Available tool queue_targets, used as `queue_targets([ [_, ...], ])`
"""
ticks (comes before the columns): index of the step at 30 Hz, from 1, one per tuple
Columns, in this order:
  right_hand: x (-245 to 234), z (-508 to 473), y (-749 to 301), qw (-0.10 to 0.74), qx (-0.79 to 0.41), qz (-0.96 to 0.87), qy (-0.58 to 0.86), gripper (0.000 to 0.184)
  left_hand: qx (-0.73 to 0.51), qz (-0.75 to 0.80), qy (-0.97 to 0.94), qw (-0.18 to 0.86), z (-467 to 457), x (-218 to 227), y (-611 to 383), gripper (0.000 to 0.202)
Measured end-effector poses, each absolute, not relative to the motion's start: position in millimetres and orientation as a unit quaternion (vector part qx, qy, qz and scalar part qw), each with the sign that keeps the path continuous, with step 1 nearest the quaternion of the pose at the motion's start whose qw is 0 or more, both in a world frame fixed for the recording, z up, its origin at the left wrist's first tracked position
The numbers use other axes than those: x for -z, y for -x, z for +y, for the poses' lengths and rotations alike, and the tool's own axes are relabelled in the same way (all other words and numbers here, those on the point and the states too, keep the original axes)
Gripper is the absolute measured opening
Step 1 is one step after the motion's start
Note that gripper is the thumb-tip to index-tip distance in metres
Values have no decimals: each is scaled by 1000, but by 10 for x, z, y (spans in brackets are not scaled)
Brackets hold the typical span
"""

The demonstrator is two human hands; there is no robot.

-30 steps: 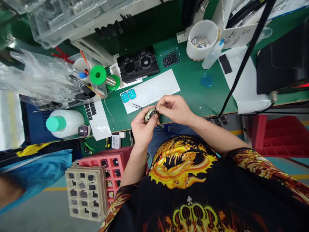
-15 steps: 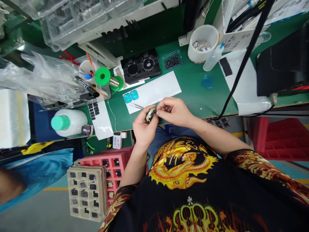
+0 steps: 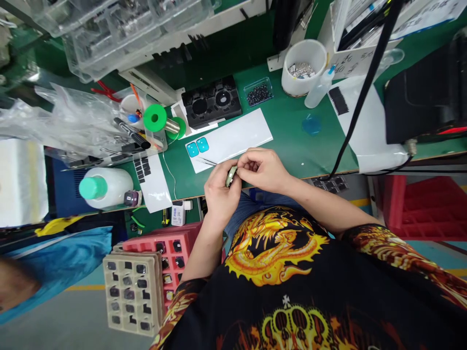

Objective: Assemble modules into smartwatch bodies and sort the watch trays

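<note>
Head view, looking down at my own lap edge: I have a small metal part (image 3: 231, 176) held up just off the edge of the green-topped surface (image 3: 292, 133), between my left hand (image 3: 219, 187) and my right hand (image 3: 260, 170). The fingers (image 3: 242, 163) of my right hand are curled closed and pinch its upper end, while my left thumb and fingers wrap in from the other side, so both hands are gripping it and it hangs in the air, touching nothing else. It is partly hidden by my fingers, and I cannot make out exactly what kind of component it is. I judge it light, stiff and hard-shelled, with a smooth face that could slip, so I'd trust its edges rather than its flat faces and keep the pinch firm but gentle, since something this small could be fragile and easy to drop. Just beyond my hands lie a pair of fine tweezers (image 3: 206, 161) on a white backing sheet (image 3: 233, 138) that carries two teal film pieces (image 3: 197, 147). Further up the surface are a clear box of small dark parts (image 3: 258, 92) and a white cup of silver parts (image 3: 302, 65)
</note>
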State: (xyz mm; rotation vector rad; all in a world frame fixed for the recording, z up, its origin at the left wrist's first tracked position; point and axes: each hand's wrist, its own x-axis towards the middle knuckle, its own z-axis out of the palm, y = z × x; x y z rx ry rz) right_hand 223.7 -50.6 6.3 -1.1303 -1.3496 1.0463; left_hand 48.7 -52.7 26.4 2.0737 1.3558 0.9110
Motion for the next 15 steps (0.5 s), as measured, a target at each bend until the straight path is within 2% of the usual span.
queue_targets([
  [15,-59,-549,-2246,552,-323,-600,481,10,-339,487,-775,216,-558,-252,-590,22],
])
